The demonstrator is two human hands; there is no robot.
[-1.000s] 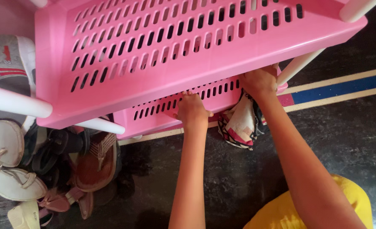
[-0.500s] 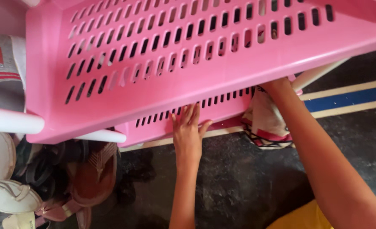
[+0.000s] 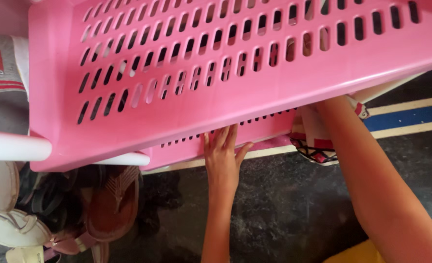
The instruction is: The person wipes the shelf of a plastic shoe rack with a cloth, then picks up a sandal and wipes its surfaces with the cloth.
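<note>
Left of the left hand, a pile of worn sandals and flip-flops [image 3: 79,204] lies on the dark stone floor [image 3: 284,209] beneath the pink slotted plastic shoe rack [image 3: 216,97]; white tube legs [image 3: 11,148] hold its tiers. Left hand [image 3: 222,158] lies flat, fingers spread, against the lower pink shelf's front edge [image 3: 255,131], likely steadying it, grasping nothing. Right of it, a patterned red, black and white shoe [image 3: 313,141] sits at the shelf's end. Right hand is hidden under the upper tier; grip cannot be told.

Brown sandal [image 3: 113,204], white sandals [image 3: 6,221] and blue floor stripe [image 3: 406,117] nearby.
</note>
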